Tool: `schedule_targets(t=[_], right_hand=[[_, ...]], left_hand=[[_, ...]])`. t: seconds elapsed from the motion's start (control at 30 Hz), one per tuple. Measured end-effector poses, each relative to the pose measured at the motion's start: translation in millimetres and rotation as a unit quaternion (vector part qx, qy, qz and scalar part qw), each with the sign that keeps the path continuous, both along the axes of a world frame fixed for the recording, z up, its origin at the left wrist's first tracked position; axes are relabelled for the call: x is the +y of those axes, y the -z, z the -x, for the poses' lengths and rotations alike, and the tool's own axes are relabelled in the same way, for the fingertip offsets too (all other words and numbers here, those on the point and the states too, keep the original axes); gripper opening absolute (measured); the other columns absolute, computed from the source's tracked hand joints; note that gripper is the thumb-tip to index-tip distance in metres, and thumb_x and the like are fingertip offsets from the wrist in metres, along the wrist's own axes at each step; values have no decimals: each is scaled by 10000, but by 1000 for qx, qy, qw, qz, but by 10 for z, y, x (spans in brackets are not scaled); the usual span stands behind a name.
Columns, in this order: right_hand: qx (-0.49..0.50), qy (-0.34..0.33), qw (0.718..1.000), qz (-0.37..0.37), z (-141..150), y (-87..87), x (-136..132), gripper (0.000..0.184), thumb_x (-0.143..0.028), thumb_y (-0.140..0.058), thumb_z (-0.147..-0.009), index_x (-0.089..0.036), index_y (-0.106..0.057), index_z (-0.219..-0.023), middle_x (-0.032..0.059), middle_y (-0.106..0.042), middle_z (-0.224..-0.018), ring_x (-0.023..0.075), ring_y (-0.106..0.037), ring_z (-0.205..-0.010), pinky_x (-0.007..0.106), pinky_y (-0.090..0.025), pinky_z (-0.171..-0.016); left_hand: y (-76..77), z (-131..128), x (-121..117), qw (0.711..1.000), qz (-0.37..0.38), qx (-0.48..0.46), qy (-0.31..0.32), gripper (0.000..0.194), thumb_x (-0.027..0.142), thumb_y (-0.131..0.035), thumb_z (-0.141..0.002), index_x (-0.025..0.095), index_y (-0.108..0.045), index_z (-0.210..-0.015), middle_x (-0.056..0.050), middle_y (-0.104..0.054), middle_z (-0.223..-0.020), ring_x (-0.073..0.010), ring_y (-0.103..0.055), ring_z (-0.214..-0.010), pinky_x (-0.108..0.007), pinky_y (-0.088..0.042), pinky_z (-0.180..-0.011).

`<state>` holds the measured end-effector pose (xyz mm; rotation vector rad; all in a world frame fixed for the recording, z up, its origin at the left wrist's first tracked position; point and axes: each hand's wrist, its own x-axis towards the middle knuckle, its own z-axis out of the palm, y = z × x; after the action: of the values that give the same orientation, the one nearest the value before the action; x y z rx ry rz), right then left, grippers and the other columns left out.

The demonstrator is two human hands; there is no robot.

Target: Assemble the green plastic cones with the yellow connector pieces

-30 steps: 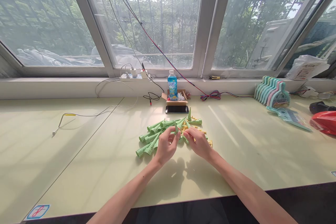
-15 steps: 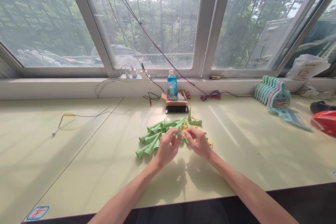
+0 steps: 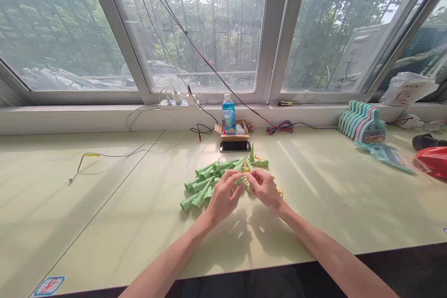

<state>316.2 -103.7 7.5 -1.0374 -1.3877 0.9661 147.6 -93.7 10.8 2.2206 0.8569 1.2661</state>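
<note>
My left hand (image 3: 226,195) is closed, its fingers curled around a small green plastic cone (image 3: 241,180) that is mostly hidden by them. My right hand (image 3: 264,190) meets it fingertip to fingertip, thumb and forefinger pinched together; what lies in that pinch is too small to make out. Beneath and left of my hands lies a pile of green tapered plastic tubes (image 3: 200,185), their wide ends facing left. Small yellow plastic pieces (image 3: 280,191) lie partly under my right hand. One green cone (image 3: 252,152) stands upright behind the pile.
A black phone (image 3: 235,146) lies behind the pile, before a cardboard box (image 3: 235,138) and a blue bottle (image 3: 229,115). Coiled cable (image 3: 281,126) runs along the sill. At the right are pastel dustpan-like tools (image 3: 363,122) and a red object (image 3: 432,162). A white cable (image 3: 115,154) crosses the left tabletop.
The green cone stood point up above my left fingers; now it is tipped lower and mostly covered. Both hands stay at nearly the same place, fingertips closer together.
</note>
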Motion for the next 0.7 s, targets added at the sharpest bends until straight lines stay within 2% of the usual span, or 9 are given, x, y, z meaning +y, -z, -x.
schedule_targets(t=[0.1,0.17,0.3,0.37,0.5,0.7], right_hand=[[15,28,999,-12,3,-9,0,341,-483,-577,-934,-192,-542,-760,-64,-441,-519,85,-399,-419,215,-324,-402],[25,44,998,-29,0,-14,1,323,-471,-565,-944,-194,-545,-778,-63,-438,-533,84,-393,-427,216,-329,-409],[29,62,995,-67,-14,-13,-2,280,-442,-548,-961,-201,-558,-819,-61,-420,-556,89,-387,-449,217,-326,-413],[21,60,995,-81,-21,-4,-5,261,-428,-543,-967,-202,-561,-838,-61,-418,-563,90,-392,-452,218,-326,-415],[-6,40,993,-109,-27,22,-8,225,-400,-534,-979,-203,-563,-874,-62,-428,-566,91,-405,-456,221,-342,-431],[-24,29,992,-118,-26,43,-2,206,-387,-544,-972,-205,-556,-877,-59,-450,-577,98,-431,-463,230,-369,-450]], left_hand=[[-20,-15,-5,1000,15,-19,5,296,279,-535,-964,238,-557,-1257,-104,-507,-1212,-101,-617,-726,-202,-541,-526],[-39,-27,-12,999,29,-36,-10,309,299,-539,-960,226,-524,-1260,-112,-486,-1219,-111,-624,-749,-205,-542,-515],[-66,-50,-7,986,127,-95,-44,217,393,-508,-977,199,-514,-1073,-9,-534,-868,-88,-574,-589,-175,-463,-445],[-80,-58,3,973,195,-124,-26,263,450,-489,-979,195,-508,-1040,34,-505,-740,-72,-520,-488,-165,-408,-398],[-121,-65,10,946,282,-159,34,359,525,-496,-957,180,-508,-1054,39,-548,-695,-71,-485,-401,-183,-378,-356],[-119,-53,21,941,293,-158,63,360,513,-562,-928,182,-482,-1046,40,-564,-713,-63,-482,-375,-188,-398,-351]])
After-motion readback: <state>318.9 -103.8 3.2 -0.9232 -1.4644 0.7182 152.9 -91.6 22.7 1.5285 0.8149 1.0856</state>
